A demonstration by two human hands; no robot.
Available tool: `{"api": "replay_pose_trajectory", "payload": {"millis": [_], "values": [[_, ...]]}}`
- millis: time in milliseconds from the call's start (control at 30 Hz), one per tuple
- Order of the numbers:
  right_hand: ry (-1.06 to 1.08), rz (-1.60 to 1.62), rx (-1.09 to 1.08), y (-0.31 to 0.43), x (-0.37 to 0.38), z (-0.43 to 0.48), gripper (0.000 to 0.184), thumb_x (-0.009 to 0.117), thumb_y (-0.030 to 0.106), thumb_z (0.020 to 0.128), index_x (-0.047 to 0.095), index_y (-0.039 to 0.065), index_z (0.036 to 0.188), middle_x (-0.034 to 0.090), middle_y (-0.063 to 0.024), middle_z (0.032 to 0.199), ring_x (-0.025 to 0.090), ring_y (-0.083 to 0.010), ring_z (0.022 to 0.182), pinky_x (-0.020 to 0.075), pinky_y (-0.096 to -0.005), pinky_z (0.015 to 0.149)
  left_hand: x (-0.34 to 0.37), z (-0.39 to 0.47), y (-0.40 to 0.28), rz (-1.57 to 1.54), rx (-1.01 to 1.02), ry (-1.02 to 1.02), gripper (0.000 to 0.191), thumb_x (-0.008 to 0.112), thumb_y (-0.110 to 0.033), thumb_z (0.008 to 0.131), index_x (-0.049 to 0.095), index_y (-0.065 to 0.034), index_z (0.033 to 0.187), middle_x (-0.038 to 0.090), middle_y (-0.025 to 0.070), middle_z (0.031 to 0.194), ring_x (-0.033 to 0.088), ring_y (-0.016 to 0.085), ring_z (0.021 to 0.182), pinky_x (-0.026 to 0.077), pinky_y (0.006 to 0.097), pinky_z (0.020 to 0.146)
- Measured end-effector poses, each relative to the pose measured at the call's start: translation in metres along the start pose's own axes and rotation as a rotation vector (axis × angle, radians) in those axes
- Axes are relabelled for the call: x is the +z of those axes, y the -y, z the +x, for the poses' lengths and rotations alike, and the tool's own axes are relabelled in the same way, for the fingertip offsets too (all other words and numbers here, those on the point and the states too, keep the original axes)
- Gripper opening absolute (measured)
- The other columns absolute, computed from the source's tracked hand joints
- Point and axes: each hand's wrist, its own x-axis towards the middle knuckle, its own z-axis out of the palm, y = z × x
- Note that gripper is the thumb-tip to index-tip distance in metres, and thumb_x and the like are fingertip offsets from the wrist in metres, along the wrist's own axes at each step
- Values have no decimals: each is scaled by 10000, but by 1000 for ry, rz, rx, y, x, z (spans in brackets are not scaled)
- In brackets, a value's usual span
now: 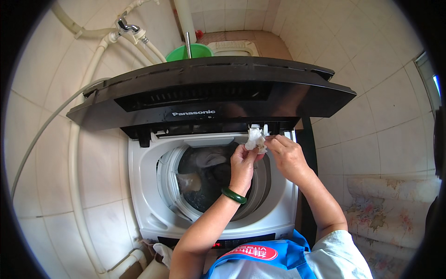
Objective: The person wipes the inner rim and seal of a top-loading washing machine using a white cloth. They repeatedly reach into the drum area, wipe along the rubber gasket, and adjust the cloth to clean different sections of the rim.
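My left hand (242, 165), with a green bangle at its wrist, holds a crumpled white piece (254, 138) of cloth or mesh above the tub's back right rim. Brownish bits show on its lower part. The fingers of my right hand (285, 153) pinch its right edge; a small, thin greyish part shows at their tips, too small to name. Both hands are over a top-loading washing machine (146, 198). Its black Panasonic lid (209, 101) stands raised behind them. In the drum, dark wet laundry (212, 162) lies in water, with a pale beige piece (189, 182) at the left.
A chrome tap (125, 26) and pale pipes (74, 167) run along the tiled wall on the left. Behind the lid are a green bucket (200, 51) and a squat toilet (235, 45). Flowered fabric (383, 216) hangs at the right. Lit red digits (216, 244) show on the control panel.
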Motion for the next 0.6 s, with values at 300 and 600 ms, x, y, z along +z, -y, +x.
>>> {"api": "replay_pose_trajectory", "payload": {"millis": [300,600], "values": [[56,-114,39,16,16,16,232,683,-35,731,634,-8,956,656,-134,925,672,-313,864,567,-382,703,-11,0,3,39,18,22,74,664,-107,963,610,-57,976,671,23,923,626,89,844,525,266,777],[-72,460,399,-23,11,11,121,641,-40,929,740,-26,997,739,-119,983,712,-186,860,562,-288,752,-26,-3,-15,64,0,-26,79,646,-80,960,631,-36,1024,697,70,989,664,122,842,545,274,815]]}}
